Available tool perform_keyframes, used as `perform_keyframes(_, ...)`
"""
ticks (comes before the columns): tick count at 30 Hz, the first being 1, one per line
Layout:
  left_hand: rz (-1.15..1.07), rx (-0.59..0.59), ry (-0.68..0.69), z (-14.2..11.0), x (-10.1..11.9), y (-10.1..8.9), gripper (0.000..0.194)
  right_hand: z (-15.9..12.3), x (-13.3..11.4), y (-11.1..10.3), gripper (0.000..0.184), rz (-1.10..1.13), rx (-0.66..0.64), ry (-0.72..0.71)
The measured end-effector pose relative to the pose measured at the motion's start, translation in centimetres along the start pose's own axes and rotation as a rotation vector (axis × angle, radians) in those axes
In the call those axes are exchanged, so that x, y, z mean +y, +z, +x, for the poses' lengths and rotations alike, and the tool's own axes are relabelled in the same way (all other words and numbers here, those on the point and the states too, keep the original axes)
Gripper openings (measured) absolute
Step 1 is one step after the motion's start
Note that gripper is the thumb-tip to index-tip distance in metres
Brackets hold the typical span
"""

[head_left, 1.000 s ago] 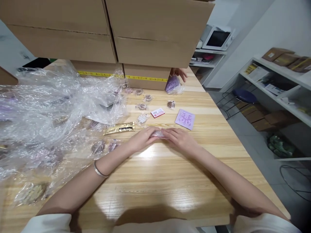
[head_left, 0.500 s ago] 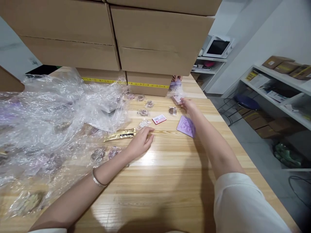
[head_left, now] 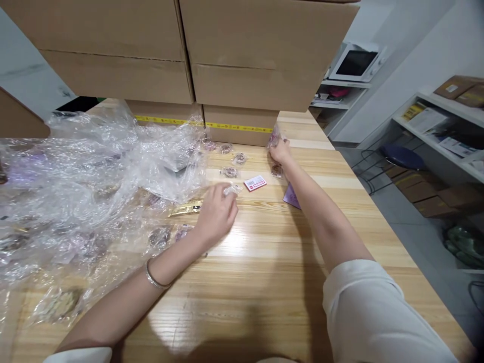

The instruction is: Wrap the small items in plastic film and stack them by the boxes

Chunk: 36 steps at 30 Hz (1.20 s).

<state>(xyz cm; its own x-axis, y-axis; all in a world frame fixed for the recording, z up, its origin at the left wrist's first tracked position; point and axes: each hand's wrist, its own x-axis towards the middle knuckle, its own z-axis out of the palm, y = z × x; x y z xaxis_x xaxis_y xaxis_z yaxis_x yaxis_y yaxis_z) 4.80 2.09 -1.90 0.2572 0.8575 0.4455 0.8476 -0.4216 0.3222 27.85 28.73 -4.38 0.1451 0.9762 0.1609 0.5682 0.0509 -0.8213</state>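
My left hand (head_left: 216, 214) rests on the wooden table (head_left: 264, 282), its fingers closed on a small clear packet (head_left: 232, 189) beside a gold foil sachet (head_left: 185, 207). My right hand (head_left: 280, 152) reaches far across the table, at the foot of the stacked cardboard boxes (head_left: 242, 128), and grips a small clear bag (head_left: 275, 137). A red and white card (head_left: 255, 183) lies between the two hands. A purple patterned card (head_left: 292, 196) is half hidden under my right forearm. Several small packets, such as one (head_left: 230, 172), lie near the boxes.
A big heap of crumpled clear plastic (head_left: 86, 176) with several packed items covers the table's left side. Large cardboard boxes (head_left: 189, 45) loom over the far edge. White shelves (head_left: 446, 126) with boxes and a small appliance (head_left: 357, 61) stand to the right.
My hands parted from the table's middle. The right one reached to the boxes and took the clear bag; the left one moved slightly forward onto a small packet.
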Motion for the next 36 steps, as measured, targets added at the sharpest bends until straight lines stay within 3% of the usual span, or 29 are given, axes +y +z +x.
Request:
perform_keyframes(4,0.294,0.118,-0.204,1.1,-0.8,-2.4,0.026,-4.8,-1.0,-0.6,0.075,-0.268,-0.004,-0.1)
perform_keyframes(6,0.403,0.061,-0.297,1.5,-1.4,-3.4,0.026,-8.3,-1.6,-1.1,0.068,-0.413,-0.061,-0.266)
perform_keyframes(9,0.539,-0.103,-0.397,2.0,-1.9,-4.7,0.026,-13.7,-2.3,-2.1,0.054,-0.52,-0.019,-0.502)
perform_keyframes(11,0.586,-0.218,-0.369,2.1,-1.9,-5.5,0.027,-16.5,-2.6,-2.9,0.046,-0.505,-0.024,-0.603)
perform_keyframes(13,0.588,-0.255,-0.268,2.0,-1.5,-6.1,0.031,-18.6,-2.9,-3.5,0.042,-0.417,-0.084,-0.643)
perform_keyframes(15,0.56,-0.185,-0.14,1.8,-0.6,-6.3,0.036,-19.9,-3.3,-4.1,0.042,-0.257,-0.187,-0.616)
perform_keyframes(17,0.5,-0.104,0.033,1.4,0.6,-6.0,0.042,-20.6,-4.0,-4.7,0.044,-0.009,-0.34,-0.476)
perform_keyframes(22,0.242,-0.186,0.606,-1.0,4.2,-3.4,0.036,-20.2,-5.8,-6.1,0.083,0.713,-0.697,0.283)
perform_keyframes(25,0.092,-0.267,0.742,-2.7,5.2,-1.6,0.03,-19.0,-6.1,-6.6,0.089,0.885,-0.734,0.503)
perform_keyframes(28,0.04,-0.325,0.703,-3.5,4.7,-0.2,0.024,-18.5,-5.9,-6.9,0.078,0.857,-0.729,0.489)
perform_keyframes(30,0.059,-0.367,0.655,-3.4,3.7,0.5,0.023,-19.0,-5.9,-6.9,0.061,0.745,-0.734,0.361)
perform_keyframes(33,0.042,-0.443,0.58,-2.3,1.5,1.0,0.025,-21.5,-6.2,-6.5,0.034,0.498,-0.654,0.135)
perform_keyframes(36,0.023,-0.5,0.421,-0.7,-1.6,0.4,0.025,-25.0,-6.1,-5.9,0.026,0.448,-0.56,0.05)
